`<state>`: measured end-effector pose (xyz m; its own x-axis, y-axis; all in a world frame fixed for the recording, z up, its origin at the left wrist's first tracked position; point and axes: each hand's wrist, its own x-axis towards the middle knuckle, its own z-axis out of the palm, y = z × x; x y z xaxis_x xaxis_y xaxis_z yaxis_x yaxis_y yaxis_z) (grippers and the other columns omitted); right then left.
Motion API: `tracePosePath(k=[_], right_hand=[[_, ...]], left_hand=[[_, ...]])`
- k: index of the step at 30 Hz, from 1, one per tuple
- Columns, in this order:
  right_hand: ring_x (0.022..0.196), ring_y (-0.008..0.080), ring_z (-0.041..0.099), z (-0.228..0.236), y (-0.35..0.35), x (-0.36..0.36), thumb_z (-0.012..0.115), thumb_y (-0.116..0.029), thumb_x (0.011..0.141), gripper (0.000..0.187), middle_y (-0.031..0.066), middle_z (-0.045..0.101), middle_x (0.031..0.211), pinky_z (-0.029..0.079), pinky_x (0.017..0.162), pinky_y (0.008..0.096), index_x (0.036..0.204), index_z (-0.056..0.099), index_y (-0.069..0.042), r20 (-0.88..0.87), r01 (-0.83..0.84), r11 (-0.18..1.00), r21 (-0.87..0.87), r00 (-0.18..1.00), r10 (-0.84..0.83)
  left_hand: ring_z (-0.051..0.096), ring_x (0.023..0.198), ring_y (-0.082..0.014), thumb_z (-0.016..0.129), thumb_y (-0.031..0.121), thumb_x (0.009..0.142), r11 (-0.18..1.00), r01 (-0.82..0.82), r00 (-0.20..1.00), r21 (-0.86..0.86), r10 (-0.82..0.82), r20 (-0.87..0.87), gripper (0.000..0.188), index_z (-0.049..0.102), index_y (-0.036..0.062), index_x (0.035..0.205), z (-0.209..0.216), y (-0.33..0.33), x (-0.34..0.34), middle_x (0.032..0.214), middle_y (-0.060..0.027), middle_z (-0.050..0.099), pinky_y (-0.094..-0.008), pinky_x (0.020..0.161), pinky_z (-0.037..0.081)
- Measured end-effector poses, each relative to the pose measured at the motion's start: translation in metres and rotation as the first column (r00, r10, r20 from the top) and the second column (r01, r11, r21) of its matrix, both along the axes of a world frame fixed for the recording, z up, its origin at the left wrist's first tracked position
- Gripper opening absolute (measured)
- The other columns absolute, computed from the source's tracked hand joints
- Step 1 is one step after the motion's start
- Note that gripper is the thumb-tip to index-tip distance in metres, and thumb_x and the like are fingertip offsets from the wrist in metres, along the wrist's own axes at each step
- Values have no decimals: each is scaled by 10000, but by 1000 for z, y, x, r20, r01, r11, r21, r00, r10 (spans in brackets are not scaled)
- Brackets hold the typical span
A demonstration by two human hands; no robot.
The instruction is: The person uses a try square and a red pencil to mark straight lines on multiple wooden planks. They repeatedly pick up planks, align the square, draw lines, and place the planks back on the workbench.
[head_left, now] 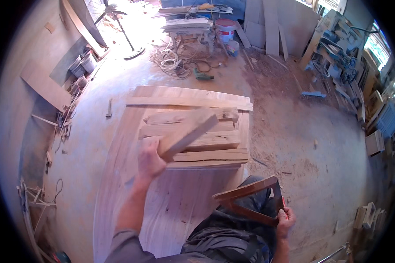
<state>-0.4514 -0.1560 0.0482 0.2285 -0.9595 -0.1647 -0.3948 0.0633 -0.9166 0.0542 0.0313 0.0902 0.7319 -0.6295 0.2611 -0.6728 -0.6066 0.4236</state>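
Observation:
My left hand (150, 161) grips one end of a short thick wooden plank (189, 135), lifted at a slant above a stack of similar planks (215, 148). The stack lies on a large wooden panel (171, 206) that rests flat in front of me. My right hand (286, 218) holds a dark brown wooden triangular square (250, 200) low at my right side, over my knee. A long thin strip of wood (188, 102) lies across the far end of the panel.
Sawdust covers the concrete floor to the right. A hammer (109, 108) lies left of the panel. A coil of rope (169, 61), a green power tool (203, 76), a bench with boards, buckets, and leaning boards stand at the back. Machines line the right wall.

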Motion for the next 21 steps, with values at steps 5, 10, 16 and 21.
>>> tracePosePath(k=[5, 10, 16, 21], right_hand=[[706, 93, 583, -1, -8, -11, 641, -61, 1022, 73, 6, 621, 805, 473, 646, 268, 1057, 668, -3, 0, 53, 998, 36, 999, -53], [708, 95, 590, -20, -4, -30, 637, -60, 1008, 81, 9, 622, 805, 478, 641, 275, 1042, 669, 6, -107, 113, 993, 22, 988, -110], [681, 87, 557, -29, -7, -36, 619, -84, 1021, 78, 4, 612, 781, 454, 637, 262, 994, 658, -22, -133, 176, 984, 22, 976, -171], [732, 69, 529, -40, -15, -59, 621, -83, 1031, 81, -13, 608, 833, 435, 663, 246, 992, 659, -24, -152, 271, 962, 41, 953, -262]], left_hand=[[650, 1164, -424, 885, 137, 730, 987, 104, 970, 122, -128, 207, 673, 637, 4, 1341, 13, -71, 76, 1222, -212, 698, -515, 1018, 485], [614, 1229, -347, 906, 141, 722, 961, 229, 938, 158, -261, 226, 788, 605, -41, 1427, 14, -138, 132, 1259, -159, 690, -464, 1069, 452], [589, 1304, -319, 939, 240, 714, 930, 309, 945, 201, -324, 45, 819, 642, 83, 1460, -9, -205, 181, 1370, -130, 681, -445, 1153, 406], [606, 1301, -359, 834, 295, 857, 906, 390, 917, 165, -364, -163, 712, 617, 91, 1504, -50, -221, 180, 1386, -147, 688, -432, 1169, 424]])
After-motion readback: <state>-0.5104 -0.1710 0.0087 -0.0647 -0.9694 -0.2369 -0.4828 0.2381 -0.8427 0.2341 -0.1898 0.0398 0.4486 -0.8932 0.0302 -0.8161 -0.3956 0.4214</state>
